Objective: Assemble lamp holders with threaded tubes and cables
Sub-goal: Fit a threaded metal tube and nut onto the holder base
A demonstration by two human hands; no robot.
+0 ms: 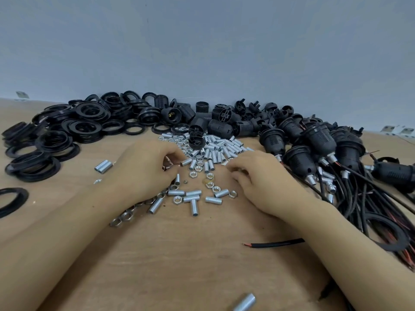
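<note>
Left hand [146, 167] pinches a threaded tube [185, 162] by its end; right hand [253, 176] curls empty beside the pile on the surface [179, 254]. Tubes look light, stiff, prone to rolling

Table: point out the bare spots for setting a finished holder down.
Bare table lies between the forearms, below the loose cable end. Another patch sits between the rings and the left hand. Crowded: tubes and nuts centre, wired holders right.

1. Threaded tubes [221, 147]: bright zinc-like metal, ribbed, shiny.
2. Nuts [195, 169]: same silvery metal.
3. Rings [87, 112]: glossy black plastic.
4. Lamp holders [321, 135]: black plastic, ribbed.
5. Table [179, 254]: matt wood grain.
</note>
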